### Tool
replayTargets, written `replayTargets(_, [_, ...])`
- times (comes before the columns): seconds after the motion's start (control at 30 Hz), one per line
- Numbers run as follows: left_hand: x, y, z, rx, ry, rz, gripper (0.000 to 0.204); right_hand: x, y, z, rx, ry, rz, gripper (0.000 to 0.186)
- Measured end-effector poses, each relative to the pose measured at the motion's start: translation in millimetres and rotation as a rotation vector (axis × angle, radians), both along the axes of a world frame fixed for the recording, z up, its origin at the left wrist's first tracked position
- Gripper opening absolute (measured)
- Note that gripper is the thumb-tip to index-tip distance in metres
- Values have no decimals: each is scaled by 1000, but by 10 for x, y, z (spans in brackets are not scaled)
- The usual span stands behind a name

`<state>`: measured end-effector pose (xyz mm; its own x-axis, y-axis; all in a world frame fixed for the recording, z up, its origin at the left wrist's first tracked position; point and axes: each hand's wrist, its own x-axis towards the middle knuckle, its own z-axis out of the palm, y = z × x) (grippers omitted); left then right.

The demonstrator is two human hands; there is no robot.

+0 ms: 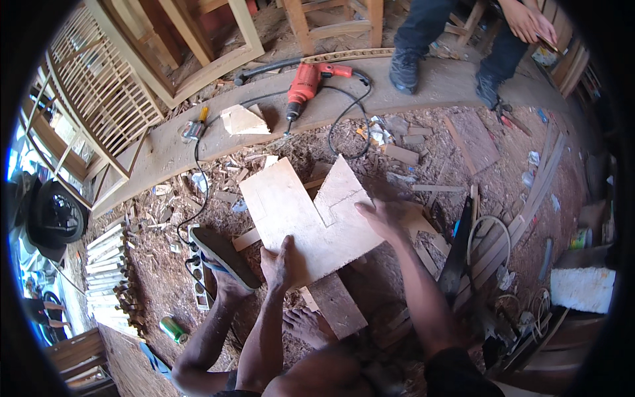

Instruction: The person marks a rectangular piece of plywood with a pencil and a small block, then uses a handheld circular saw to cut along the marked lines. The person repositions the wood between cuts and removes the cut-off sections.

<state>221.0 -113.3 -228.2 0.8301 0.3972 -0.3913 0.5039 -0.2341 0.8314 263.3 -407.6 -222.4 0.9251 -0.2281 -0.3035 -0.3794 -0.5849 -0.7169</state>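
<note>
A pale wooden board (pixel 286 218) with a deep V-shaped notch in its far edge is held up in front of me, and pencil-like lines cross its face. My left hand (pixel 278 263) grips its near left edge, thumb on top and the other fingers partly hidden below. On the right edge, close to the pointed part, my right hand (pixel 382 218) is closed around the board, with some fingers hidden beneath it. Under the near edge lies a darker wooden plank (pixel 336 306), beside my bare foot.
A red power drill (pixel 304 86) with a black cord lies on a long plank (pixel 390 83), near a wood offcut (pixel 245 120). A handsaw (pixel 460 248) stands at right. A power strip (pixel 200 284), green can (pixel 173 329) and stacked sticks (pixel 106 278) are left. Another person (pixel 423 26) sits opposite.
</note>
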Motion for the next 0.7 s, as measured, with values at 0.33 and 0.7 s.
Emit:
replayTargets(0.33, [38, 41, -175, -304, -54, 3, 53, -636, -534, 153, 446, -83, -279, 39])
replayTargets(0.7, [36, 24, -173, -260, -96, -7, 55, -1129, -57, 427, -17, -58, -151, 48])
